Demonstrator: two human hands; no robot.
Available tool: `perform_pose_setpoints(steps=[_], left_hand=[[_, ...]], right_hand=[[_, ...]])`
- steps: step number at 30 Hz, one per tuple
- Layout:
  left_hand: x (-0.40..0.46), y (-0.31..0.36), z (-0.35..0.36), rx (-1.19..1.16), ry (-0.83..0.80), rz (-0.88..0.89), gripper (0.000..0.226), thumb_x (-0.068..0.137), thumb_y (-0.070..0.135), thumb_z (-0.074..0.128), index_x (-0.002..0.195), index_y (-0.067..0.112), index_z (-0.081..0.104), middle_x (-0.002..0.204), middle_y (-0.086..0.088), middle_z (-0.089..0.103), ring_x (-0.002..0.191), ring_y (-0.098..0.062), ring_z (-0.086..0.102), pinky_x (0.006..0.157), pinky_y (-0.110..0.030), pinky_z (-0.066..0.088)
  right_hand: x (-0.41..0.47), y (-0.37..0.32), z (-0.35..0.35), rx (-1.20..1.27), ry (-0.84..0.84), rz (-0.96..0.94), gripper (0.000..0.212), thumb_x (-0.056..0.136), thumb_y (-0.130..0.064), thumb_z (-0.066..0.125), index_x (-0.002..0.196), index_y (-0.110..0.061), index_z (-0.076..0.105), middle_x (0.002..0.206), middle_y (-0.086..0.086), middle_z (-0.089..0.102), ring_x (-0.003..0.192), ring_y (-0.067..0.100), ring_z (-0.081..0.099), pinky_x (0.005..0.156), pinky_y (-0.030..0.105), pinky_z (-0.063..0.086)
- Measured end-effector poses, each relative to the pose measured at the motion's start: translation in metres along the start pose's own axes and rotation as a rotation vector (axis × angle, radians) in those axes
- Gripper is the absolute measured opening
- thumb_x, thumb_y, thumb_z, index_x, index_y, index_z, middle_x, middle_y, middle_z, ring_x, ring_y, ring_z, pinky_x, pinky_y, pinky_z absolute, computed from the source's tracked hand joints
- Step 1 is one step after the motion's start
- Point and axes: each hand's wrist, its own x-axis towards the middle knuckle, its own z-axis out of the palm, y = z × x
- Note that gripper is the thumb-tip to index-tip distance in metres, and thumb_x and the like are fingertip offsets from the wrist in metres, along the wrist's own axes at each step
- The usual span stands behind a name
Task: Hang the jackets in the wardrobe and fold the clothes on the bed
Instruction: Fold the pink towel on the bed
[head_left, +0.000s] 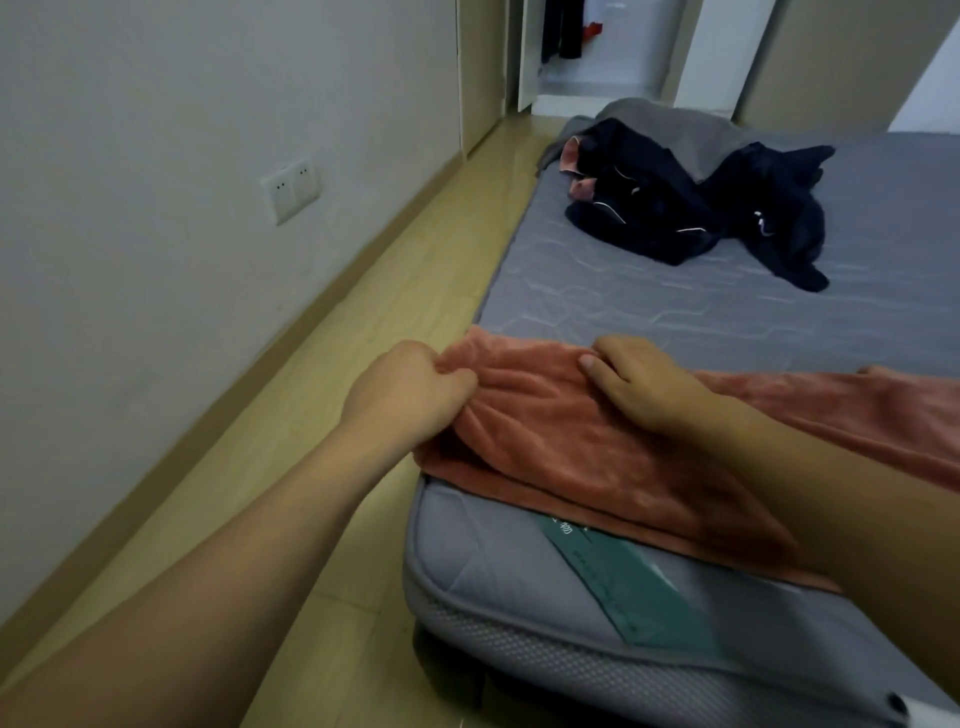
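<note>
A salmon-pink fleece garment (550, 431) lies flat across the near corner of the grey mattress (623, 296). My left hand (410, 384) pinches its left edge with curled fingers. My right hand (639, 379) lies on the cloth near its far edge, fingertips curled onto the fabric. Farther up the bed sit a crumpled dark navy garment with pink lining (639, 208), a second dark navy garment (774, 208) to its right, and a grey cloth (675, 124) behind them.
A wooden floor strip (332, 364) runs between the bed and the white wall with a socket plate (291, 189). Beige wardrobe panels (480, 67) flank an open doorway (587, 47) at the far end. A teal label (623, 571) marks the mattress corner.
</note>
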Motion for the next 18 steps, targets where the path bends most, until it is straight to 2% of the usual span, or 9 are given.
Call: perform_pose_setpoints(steps=[2, 5, 6, 8, 9, 11, 14, 16, 18], left_hand=[[-0.004, -0.003, -0.005, 0.009, -0.038, 0.001, 0.042, 0.062, 0.048, 0.05, 0.072, 0.01, 0.065, 0.073, -0.013, 0.07, 0.072, -0.031, 0.069, 0.069, -0.042, 0.058], [-0.013, 0.009, -0.003, 0.717, -0.074, 0.054, 0.045, 0.071, 0.046, 0.052, 0.104, 0.018, 0.059, 0.113, -0.011, 0.063, 0.105, -0.031, 0.061, 0.092, -0.04, 0.047], [-0.013, 0.024, 0.003, 0.818, -0.032, 0.116, 0.054, 0.07, 0.047, 0.05, 0.115, 0.017, 0.053, 0.121, -0.012, 0.056, 0.112, -0.032, 0.055, 0.096, -0.042, 0.042], [-0.009, 0.067, 0.026, 0.725, 0.059, 0.356, 0.063, 0.069, 0.047, 0.045, 0.125, 0.018, 0.046, 0.126, -0.013, 0.05, 0.117, -0.033, 0.049, 0.096, -0.044, 0.037], [-0.005, 0.092, 0.043, 0.619, 0.027, 0.486, 0.062, 0.074, 0.047, 0.044, 0.128, 0.018, 0.045, 0.128, -0.014, 0.05, 0.119, -0.034, 0.048, 0.097, -0.044, 0.037], [0.003, 0.136, 0.084, 0.454, -0.184, 0.613, 0.052, 0.088, 0.043, 0.045, 0.132, 0.015, 0.046, 0.135, -0.016, 0.051, 0.123, -0.034, 0.047, 0.099, -0.042, 0.038], [0.016, 0.168, 0.144, 0.364, -0.453, 0.558, 0.047, 0.097, 0.044, 0.045, 0.13, 0.011, 0.05, 0.139, -0.017, 0.051, 0.123, -0.035, 0.05, 0.103, -0.04, 0.042], [0.027, 0.173, 0.169, 0.378, -0.475, 0.55, 0.047, 0.098, 0.046, 0.045, 0.128, 0.011, 0.051, 0.138, -0.017, 0.052, 0.123, -0.035, 0.051, 0.103, -0.04, 0.043], [0.039, 0.17, 0.181, 0.386, -0.412, 0.571, 0.041, 0.099, 0.041, 0.043, 0.126, 0.01, 0.048, 0.136, -0.019, 0.054, 0.12, -0.035, 0.054, 0.098, -0.037, 0.044]], right_hand=[[-0.006, 0.01, -0.009, 0.01, -0.047, 0.024, 0.038, 0.102, -0.044, 0.031, 0.09, -0.014, 0.053, 0.094, 0.007, 0.06, 0.091, 0.026, 0.054, 0.082, 0.038, 0.04], [-0.021, 0.042, -0.026, -0.142, -0.146, 0.143, 0.048, 0.102, -0.047, 0.026, 0.097, -0.015, 0.062, 0.109, 0.011, 0.064, 0.102, 0.03, 0.057, 0.091, 0.04, 0.043], [-0.028, 0.056, -0.033, -0.181, -0.166, 0.201, 0.051, 0.102, -0.048, 0.025, 0.1, -0.015, 0.064, 0.113, 0.012, 0.064, 0.105, 0.03, 0.057, 0.093, 0.04, 0.042], [-0.046, 0.089, -0.05, -0.205, -0.136, 0.331, 0.053, 0.102, -0.049, 0.024, 0.102, -0.015, 0.064, 0.12, 0.015, 0.062, 0.111, 0.033, 0.056, 0.097, 0.041, 0.041], [-0.056, 0.107, -0.058, -0.211, -0.107, 0.395, 0.051, 0.103, -0.048, 0.025, 0.105, -0.015, 0.064, 0.124, 0.016, 0.061, 0.114, 0.034, 0.055, 0.098, 0.041, 0.041], [-0.076, 0.141, -0.074, -0.223, -0.095, 0.515, 0.046, 0.103, -0.044, 0.027, 0.114, -0.015, 0.062, 0.131, 0.016, 0.057, 0.119, 0.034, 0.053, 0.101, 0.041, 0.039], [-0.104, 0.188, -0.099, -0.244, -0.166, 0.644, 0.036, 0.103, -0.036, 0.032, 0.124, -0.023, 0.059, 0.141, 0.007, 0.051, 0.127, 0.028, 0.047, 0.108, 0.04, 0.031], [-0.118, 0.215, -0.113, -0.133, -0.189, 0.714, 0.033, 0.102, -0.035, 0.037, 0.123, -0.024, 0.06, 0.139, 0.004, 0.053, 0.125, 0.027, 0.048, 0.107, 0.037, 0.032], [-0.125, 0.234, -0.12, -0.043, -0.261, 0.742, 0.029, 0.101, -0.039, 0.042, 0.113, -0.022, 0.062, 0.126, 0.004, 0.058, 0.115, 0.026, 0.053, 0.099, 0.034, 0.036]])
